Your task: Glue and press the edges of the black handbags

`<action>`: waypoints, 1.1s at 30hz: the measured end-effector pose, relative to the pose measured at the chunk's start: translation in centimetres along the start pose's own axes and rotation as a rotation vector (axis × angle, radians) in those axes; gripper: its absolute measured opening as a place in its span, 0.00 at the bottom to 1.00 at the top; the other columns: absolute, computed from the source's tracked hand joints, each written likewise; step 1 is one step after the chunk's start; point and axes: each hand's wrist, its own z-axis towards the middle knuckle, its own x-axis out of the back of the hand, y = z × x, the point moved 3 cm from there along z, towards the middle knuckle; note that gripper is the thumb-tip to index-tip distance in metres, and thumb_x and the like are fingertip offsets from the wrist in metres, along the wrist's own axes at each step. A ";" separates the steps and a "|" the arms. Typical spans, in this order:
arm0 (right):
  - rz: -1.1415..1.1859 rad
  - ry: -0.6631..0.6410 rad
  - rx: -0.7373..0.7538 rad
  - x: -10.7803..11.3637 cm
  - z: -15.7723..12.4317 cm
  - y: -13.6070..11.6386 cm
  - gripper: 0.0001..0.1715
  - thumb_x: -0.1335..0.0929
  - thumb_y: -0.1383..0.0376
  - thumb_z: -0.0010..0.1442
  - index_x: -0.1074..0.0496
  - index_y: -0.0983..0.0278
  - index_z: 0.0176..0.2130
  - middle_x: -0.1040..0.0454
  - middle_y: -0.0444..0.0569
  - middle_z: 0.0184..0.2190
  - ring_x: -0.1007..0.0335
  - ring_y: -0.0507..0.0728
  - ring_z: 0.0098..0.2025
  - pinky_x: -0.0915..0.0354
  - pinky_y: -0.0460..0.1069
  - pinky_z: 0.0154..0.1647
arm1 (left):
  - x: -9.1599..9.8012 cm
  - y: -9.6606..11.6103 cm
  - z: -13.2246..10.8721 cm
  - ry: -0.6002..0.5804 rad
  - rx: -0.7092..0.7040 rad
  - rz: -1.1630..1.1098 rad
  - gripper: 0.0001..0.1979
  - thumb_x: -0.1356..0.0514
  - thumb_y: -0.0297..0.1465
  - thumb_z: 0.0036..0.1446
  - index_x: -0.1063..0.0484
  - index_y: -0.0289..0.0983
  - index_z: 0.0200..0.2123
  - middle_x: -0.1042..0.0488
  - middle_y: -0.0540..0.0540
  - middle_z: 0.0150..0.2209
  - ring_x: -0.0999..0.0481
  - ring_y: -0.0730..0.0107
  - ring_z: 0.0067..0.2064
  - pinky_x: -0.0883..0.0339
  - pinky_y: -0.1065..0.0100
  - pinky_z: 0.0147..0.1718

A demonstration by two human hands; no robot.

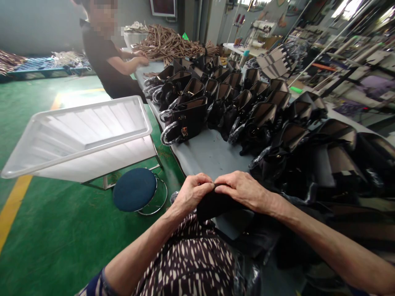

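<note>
My left hand [193,191] and my right hand [242,190] pinch the top edge of a black bag [212,203] close to my body, their fingertips nearly touching. The bag's lower part merges with dark material beneath my right forearm. Just beyond my hands lies the bare grey surface of a table [216,154]. Rows of black handbags with brown insides stand open on it, one [189,121] with a gold-coloured clasp and a plastic-wrapped handle near the left edge.
A white tub [92,144] on a metal stand and a round blue stool [135,190] stand at the left. Behind them a person [105,57] reaches toward a heap of brown strips [166,43] at the table's far end. Machines and racks line the right.
</note>
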 end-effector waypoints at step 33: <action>0.032 0.008 0.021 -0.2 -0.4 -1.0 0.17 0.38 0.57 0.59 0.29 0.61 0.25 0.35 0.40 0.19 0.42 0.49 0.24 0.53 0.46 0.26 | 1.9 -0.5 -2.0 -0.034 0.203 -0.004 0.08 0.41 0.33 0.46 0.27 0.35 0.29 0.30 0.52 0.25 0.34 0.73 0.30 0.45 0.71 0.31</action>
